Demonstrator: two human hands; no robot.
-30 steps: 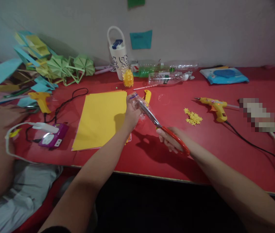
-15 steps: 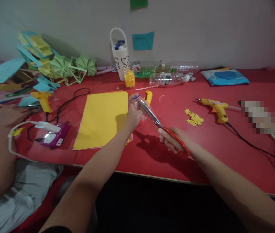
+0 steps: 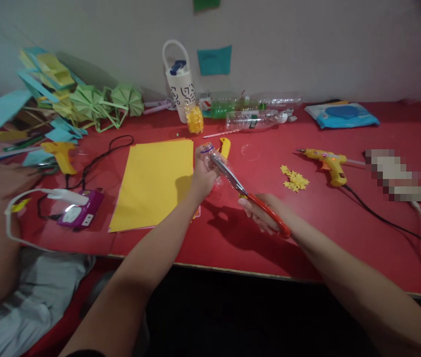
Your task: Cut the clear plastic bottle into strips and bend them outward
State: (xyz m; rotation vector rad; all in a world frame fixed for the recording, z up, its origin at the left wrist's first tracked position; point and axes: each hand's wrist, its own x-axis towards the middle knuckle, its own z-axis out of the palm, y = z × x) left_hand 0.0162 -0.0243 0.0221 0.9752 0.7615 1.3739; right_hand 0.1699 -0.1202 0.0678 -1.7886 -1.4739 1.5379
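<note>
My left hand (image 3: 205,173) is closed around a clear plastic bottle piece (image 3: 207,148) with a purple ring at its top. My right hand (image 3: 258,210) grips scissors (image 3: 266,210) with red handles. Their blades reach up and left to the plastic piece, and the tips lie against or inside it; I cannot tell which. A yellow-handled cutter (image 3: 225,147) lies just behind the plastic. Left of my left hand is a stack of yellow paper (image 3: 154,183).
Small yellow stars (image 3: 295,180) and a glue gun (image 3: 325,161) lie to the right. Plastic bottles (image 3: 253,120) and a white tumbler (image 3: 180,94) stand or lie along the wall. A purple power adapter (image 3: 82,210) and another person's arm (image 3: 0,208) are at left.
The view has shifted slightly, so the table things sit a little further left. Both hands keep their hold, and the scissor blades look nearly the same against the plastic.
</note>
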